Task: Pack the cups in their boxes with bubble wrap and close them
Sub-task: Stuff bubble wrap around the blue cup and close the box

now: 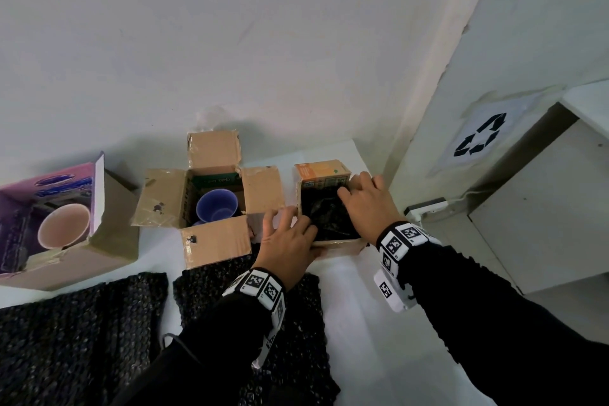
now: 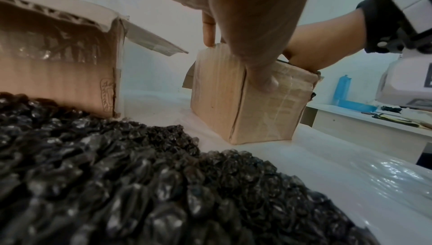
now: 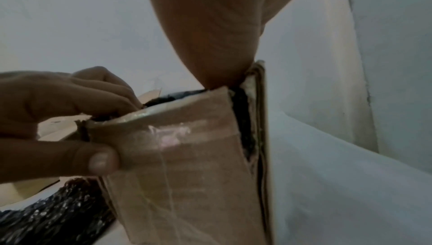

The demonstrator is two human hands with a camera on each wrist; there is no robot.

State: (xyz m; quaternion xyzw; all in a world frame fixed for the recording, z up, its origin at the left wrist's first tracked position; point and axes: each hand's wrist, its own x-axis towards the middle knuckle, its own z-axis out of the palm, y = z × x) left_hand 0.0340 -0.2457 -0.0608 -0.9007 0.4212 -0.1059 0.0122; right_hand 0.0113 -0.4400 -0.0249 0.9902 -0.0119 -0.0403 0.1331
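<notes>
The left hand (image 1: 290,241) clamps the near left corner of the small brown cardboard box (image 2: 252,105), thumb on its front wall, while the right hand (image 1: 365,204) curls over its right rim into the crumpled black bubble wrap (image 1: 329,214) filling it; any cup inside is hidden. The thin, taped walls will likely flex, so corners seem the firmest hold. Left of the grip, an open-flapped brown carton (image 1: 214,237) holds a fragile blue cup (image 1: 217,208), and farther left a purple-printed box (image 1: 112,241) holds a pink cup (image 1: 64,224).

Long black sleeves (image 1: 494,316) are worn on both arms, and white wristbands printed with black square markers (image 1: 400,239) are strapped at the wrists
</notes>
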